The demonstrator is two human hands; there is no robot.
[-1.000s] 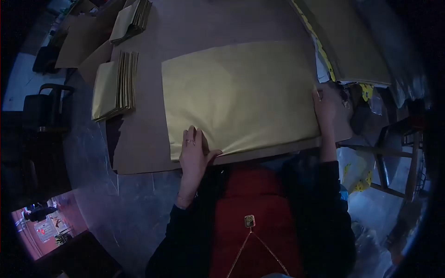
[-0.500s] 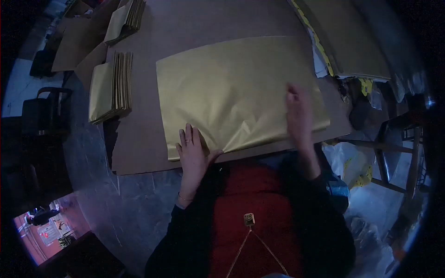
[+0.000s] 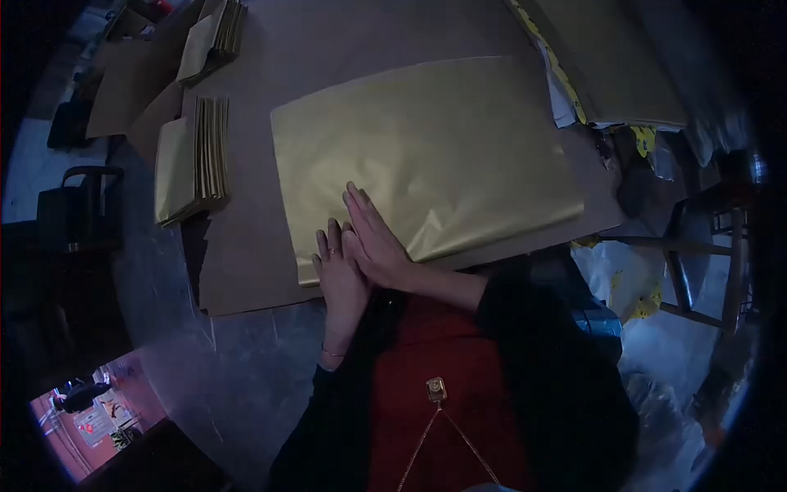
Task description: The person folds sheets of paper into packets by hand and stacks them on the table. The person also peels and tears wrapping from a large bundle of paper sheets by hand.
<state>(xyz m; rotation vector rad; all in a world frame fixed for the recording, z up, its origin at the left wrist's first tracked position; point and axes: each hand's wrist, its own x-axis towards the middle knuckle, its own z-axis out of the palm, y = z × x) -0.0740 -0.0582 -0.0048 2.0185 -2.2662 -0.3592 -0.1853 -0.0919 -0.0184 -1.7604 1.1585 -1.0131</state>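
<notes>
Room to pass runs along the brown board-covered bench (image 3: 251,156), between the flat gold paper sheet (image 3: 459,123) and the nearer folded gold paper stack (image 3: 177,164). Left hand (image 3: 341,283) and right hand (image 3: 380,248), touching, block the sheet's near-left part.

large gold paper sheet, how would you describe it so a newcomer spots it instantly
On the broad brown tabletop, look beneath the person's left hand and right hand. There lies the large gold paper sheet, spread out wide, unlike the smaller folded gold paper stacks to its left.

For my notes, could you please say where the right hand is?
In the head view, the right hand is over the lower left of the gold sheet, beside the left hand.
</notes>
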